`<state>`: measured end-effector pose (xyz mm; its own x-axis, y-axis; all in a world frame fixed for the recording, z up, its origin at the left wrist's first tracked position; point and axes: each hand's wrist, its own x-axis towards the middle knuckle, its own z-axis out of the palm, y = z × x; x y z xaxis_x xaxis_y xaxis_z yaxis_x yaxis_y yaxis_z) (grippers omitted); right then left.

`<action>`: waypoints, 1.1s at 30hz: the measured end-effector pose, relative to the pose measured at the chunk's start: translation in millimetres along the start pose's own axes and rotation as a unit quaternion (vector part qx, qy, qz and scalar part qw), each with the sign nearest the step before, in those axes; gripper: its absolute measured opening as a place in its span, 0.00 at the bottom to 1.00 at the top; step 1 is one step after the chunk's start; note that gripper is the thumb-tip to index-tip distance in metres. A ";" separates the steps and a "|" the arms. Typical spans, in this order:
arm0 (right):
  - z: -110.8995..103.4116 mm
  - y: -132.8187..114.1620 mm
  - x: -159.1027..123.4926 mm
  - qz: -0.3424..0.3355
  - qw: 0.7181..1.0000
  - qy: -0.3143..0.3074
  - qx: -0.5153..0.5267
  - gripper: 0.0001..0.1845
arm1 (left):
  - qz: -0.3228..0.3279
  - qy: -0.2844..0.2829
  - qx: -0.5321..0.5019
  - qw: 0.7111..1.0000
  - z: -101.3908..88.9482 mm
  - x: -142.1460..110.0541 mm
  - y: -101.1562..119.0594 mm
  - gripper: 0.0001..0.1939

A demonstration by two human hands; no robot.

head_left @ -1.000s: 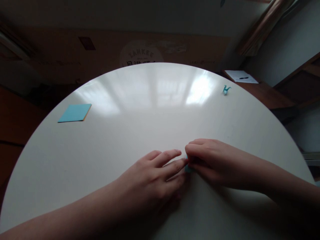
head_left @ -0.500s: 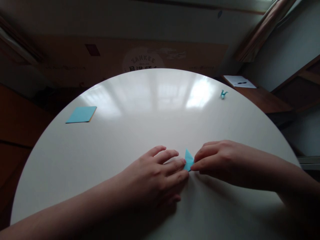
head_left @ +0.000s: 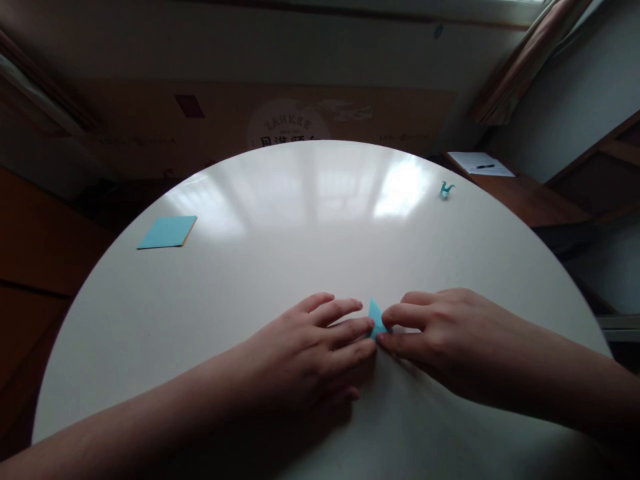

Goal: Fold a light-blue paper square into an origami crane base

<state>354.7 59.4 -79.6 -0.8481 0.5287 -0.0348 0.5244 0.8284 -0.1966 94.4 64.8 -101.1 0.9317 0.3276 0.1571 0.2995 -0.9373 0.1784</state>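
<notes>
White table (head_left: 280,267) with a big curved edge, loads of surface out to the far side. Left hand (head_left: 320,343)'s loosely spread, right hand (head_left: 445,327)'s pinching. Stack (head_left: 167,232) sits by the left edge. Folded paper (head_left: 375,312)'s in that pinch, left fingertips touching it, well inside the rim. Crane (head_left: 445,191)'s near the far-right edge.

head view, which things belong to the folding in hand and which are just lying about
Part of the work:
- folded blue paper, with fingers of both hands on it
- left hand
- right hand
- white table beneath

Lying about, as far as this view shows:
- square papers, perhaps spare stock
- small folded figure
- white sheet
- pen on that sheet
</notes>
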 end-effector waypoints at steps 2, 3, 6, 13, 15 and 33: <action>0.1 -0.9 -0.7 0.009 1.000 -0.006 0.010 0.09 | 0.000 -0.003 -0.004 1.000 -0.7 -0.1 -0.3 0.20; 0.1 -0.9 -1.2 0.015 1.000 -0.009 0.016 0.09 | -0.002 -0.006 -0.006 1.000 -1.0 -0.1 -0.5 0.20; -0.2 0.3 -3.1 0.026 0.999 -0.008 0.029 0.10 | -0.009 -0.023 -0.015 1.000 -1.5 -0.4 -1.0 0.20; -3.4 7.2 -10.2 0.056 0.998 -0.004 0.039 0.13 | -0.008 -0.041 -0.023 0.999 -3.1 -1.0 -1.6 0.24; -4.5 13.5 -11.9 0.044 0.998 -0.011 0.032 0.13 | -0.007 -0.040 -0.027 0.999 -4.0 -0.7 -1.2 0.26; 9.3 38.5 7.8 -0.071 0.984 0.078 0.145 0.14 | -0.042 0.120 -0.115 0.985 0.7 1.0 -5.0 0.11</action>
<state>367.6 93.7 -96.5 -0.8775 0.4520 0.1603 0.3386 0.8207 -0.4602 93.9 69.7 -102.4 0.8217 0.4477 0.3527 0.2930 -0.8626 0.4124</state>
